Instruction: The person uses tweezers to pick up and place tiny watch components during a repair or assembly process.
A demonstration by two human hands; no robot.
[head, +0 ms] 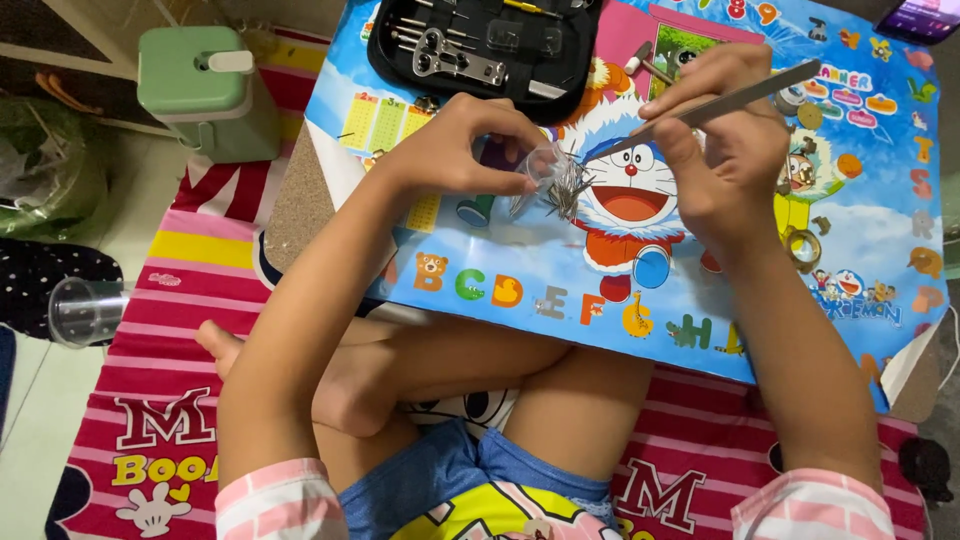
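Both hands work close together over a low table covered with a bright cartoon mat [700, 300]. The left hand [455, 150] has its fingers closed around a small clear plastic container [545, 165], tilted so that a cluster of thin metal pins [565, 190] fans out of its mouth onto the mat. The right hand [725, 150] is pinched shut on a pair of slim steel tweezers [720, 105], held like a pen, with the tips aimed down at the top of the pin cluster, touching or just short of it (too fine to tell which). The pins look very light, stiff, smooth and springy, likely to slip or flick away if squeezed hard; judging by their shape, each is best taken near its middle, one at a time, with a gentle, square pinch. The container seems thin-walled and feather-light, so a soft hold around its sides suits it. Behind the hands lies an open black tool case [480, 45] with metal tools strapped in, and small round parts [800, 245] rest on the mat just beside the right wrist. Off the table, on the floor at the left, stand a green box [200, 95] and a clear cup [85, 310] lying on its side.
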